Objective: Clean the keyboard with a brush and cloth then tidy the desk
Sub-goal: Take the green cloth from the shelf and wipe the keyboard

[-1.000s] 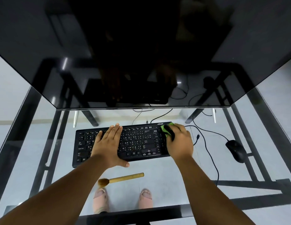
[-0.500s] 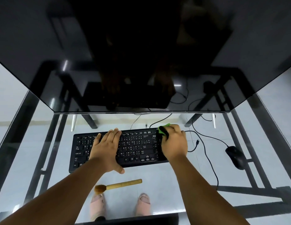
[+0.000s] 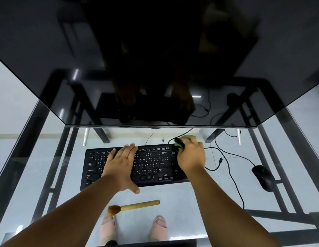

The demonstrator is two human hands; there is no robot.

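Filling the top of the view, a dark monitor [image 3: 155, 59] stands on the glass desk [image 3: 190, 202]. Below it, near centre, lies the black keyboard [image 3: 148, 164]. Left hand [image 3: 120, 168] presses flat on its keys, fingers straight and together. Right hand [image 3: 190, 155] grips a green cloth [image 3: 179, 142] at the keyboard's 2 o'clock corner. A black mouse [image 3: 262, 177] sits at 3 o'clock, and the wooden-handled brush [image 3: 133, 206] lies at 6 o'clock.
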